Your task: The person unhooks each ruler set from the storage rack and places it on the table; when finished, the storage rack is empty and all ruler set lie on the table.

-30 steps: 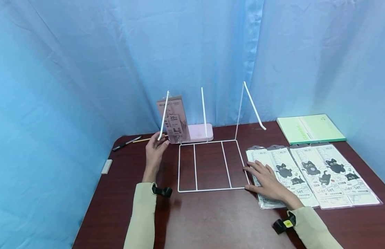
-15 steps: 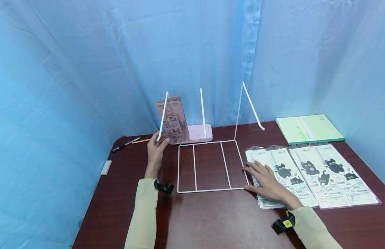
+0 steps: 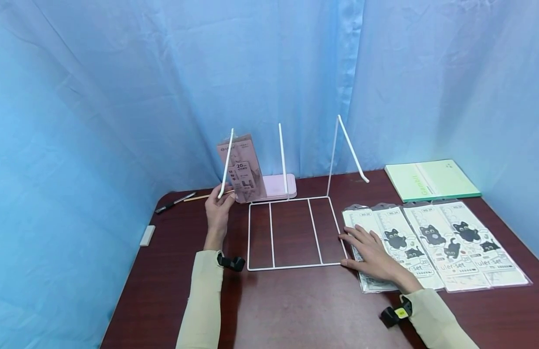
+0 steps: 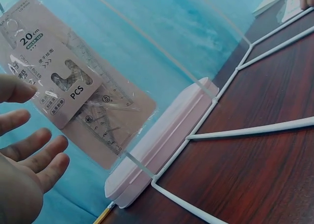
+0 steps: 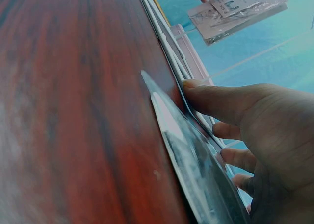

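Note:
Pink ruler set packs [image 3: 253,150] hang from the left hook of a white wire rack [image 3: 295,266], labelled 20 cm in the left wrist view. My left hand [image 3: 217,213] is at their lower left, behind the hook's tip. In the left wrist view its fingers [image 4: 51,170] are spread and loosely bent beside the packs, holding nothing. My right hand [image 3: 374,259] rests on the right side of the rack's base, thumb at the front corner. Its other fingers [image 5: 235,158] lie along the side wire, with the palm over cat-print ruler set packs [image 3: 458,228].
Behind the rack lies a pink case [image 3: 275,184]. A green notebook [image 3: 432,179] is at the back right. Left of the rack are a black pen [image 3: 166,207], a pencil [image 3: 195,197] and a white eraser [image 3: 147,235]. The rack's middle and right hooks [image 3: 353,148] stick up bare.
My left hand and forearm have shifted slightly right, closer to the hanging packs. My right hand stays on the rack's base, and the view has drifted a little.

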A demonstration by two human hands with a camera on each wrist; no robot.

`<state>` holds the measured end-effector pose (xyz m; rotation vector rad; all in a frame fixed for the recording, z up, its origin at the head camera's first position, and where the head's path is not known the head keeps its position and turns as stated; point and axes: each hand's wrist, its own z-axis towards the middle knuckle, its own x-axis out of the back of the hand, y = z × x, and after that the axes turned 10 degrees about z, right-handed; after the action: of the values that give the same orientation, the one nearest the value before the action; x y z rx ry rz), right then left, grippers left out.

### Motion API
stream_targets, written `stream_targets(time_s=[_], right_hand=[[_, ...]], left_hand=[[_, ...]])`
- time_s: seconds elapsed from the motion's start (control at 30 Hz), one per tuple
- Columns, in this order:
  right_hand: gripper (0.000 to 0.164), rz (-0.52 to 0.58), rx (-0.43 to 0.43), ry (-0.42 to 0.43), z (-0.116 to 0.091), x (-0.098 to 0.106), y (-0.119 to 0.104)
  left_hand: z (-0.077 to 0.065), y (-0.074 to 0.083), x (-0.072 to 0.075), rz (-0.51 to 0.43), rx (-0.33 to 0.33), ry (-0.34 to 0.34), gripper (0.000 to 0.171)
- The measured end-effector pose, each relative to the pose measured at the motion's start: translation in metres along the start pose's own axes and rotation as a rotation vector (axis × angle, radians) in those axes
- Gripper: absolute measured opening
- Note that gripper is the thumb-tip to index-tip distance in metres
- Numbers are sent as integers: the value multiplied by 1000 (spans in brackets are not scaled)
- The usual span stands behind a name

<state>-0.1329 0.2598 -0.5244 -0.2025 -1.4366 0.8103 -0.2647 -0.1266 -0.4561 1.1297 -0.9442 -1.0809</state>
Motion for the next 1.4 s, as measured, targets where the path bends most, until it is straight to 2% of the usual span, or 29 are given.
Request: stream_targets(time_s=[0.2, 0.4, 0.6, 0.77, 1.03, 1.27, 1.4], right_hand=[[65, -1, 4, 3, 0, 0, 0], [64, 1, 22, 19, 0, 1, -2], [63, -4, 34, 35, -1, 1, -2], [64, 0, 31, 30, -1, 0, -1], [65, 9, 5, 2, -1, 0, 0], [64, 10, 34, 19, -1, -1, -1], [65, 11, 39, 25, -1, -1, -1]], left_hand=[[-3, -3, -2, -60, -13, 50, 41], [-6, -3, -4, -39, -28, 79, 38], [-6, -3, -6, -35, -71, 101, 34], [-4, -6, -8, 3, -94, 82, 29], [2, -3, -13, 48, -51, 33, 32], [8, -5, -18, -31, 6, 37, 33], [12, -8, -21, -43, 7, 23, 31]])
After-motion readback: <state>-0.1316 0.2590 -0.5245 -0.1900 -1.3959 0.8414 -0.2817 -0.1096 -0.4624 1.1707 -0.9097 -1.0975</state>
